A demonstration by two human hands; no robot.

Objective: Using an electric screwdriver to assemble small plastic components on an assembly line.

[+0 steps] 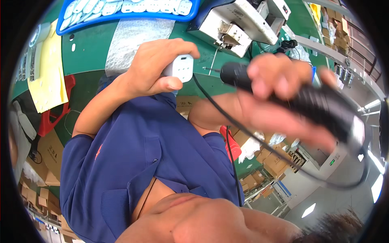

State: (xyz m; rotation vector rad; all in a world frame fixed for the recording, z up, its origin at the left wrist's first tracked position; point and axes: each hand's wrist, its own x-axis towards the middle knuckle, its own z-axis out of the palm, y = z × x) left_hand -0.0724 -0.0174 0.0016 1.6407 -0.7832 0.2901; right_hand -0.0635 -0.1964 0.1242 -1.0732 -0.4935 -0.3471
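My left hand (148, 67) holds a small white plastic housing (184, 69) with rounded corners, several small holes in its face and a dark slot near its top edge. Its fingers and thumb close round the sides. Blurred by motion, my right hand (279, 89) grips a black electric screwdriver (237, 77), held nearly level. The thin bit of the screwdriver points left at the housing, with a small gap between them. From the tool's rear end a black cable (259, 141) loops down and back up past the housing.
A blue tray (95, 24) full of similar white housings stands at the far left on the green table (89, 52). Bubble wrap (137, 34) lies before it. A metal screw-feeder-like machine (239, 20) sits at the far right. Yellow paper (48, 77) hangs over the left edge near a red stool (60, 111).
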